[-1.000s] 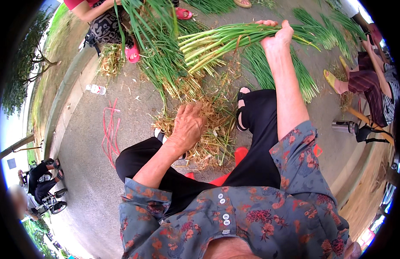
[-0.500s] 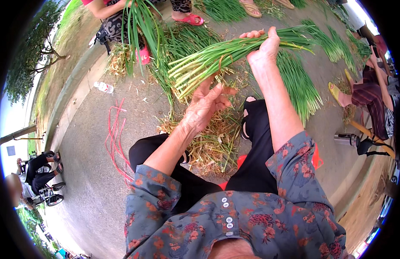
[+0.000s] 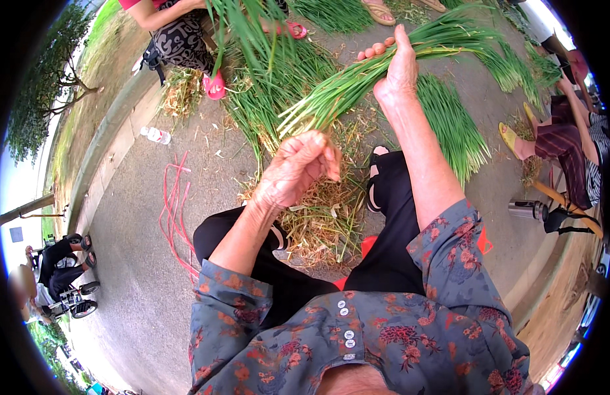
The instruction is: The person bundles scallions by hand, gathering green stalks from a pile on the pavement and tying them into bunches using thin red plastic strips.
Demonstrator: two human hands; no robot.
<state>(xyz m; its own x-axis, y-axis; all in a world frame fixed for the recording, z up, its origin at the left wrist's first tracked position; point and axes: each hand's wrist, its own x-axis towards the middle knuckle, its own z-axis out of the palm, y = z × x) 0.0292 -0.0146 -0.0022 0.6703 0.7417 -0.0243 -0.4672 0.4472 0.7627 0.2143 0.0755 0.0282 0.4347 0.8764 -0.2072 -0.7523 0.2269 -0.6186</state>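
Clasped by right hand (image 3: 398, 74), scallion bunch (image 3: 358, 89) slants, roots seemingly lower-left.

The right hand (image 3: 398, 69) grips the scallion bundle (image 3: 358, 85) out front; the left hand (image 3: 297, 168) sits just below its root ends. Trimmings pile (image 3: 318, 220) lies between the knees, cords (image 3: 176, 210) left, flask (image 3: 527, 210) right.

Bright, even daylight, soft shadows, sharp centre, strong fisheye bending toward dark rim.
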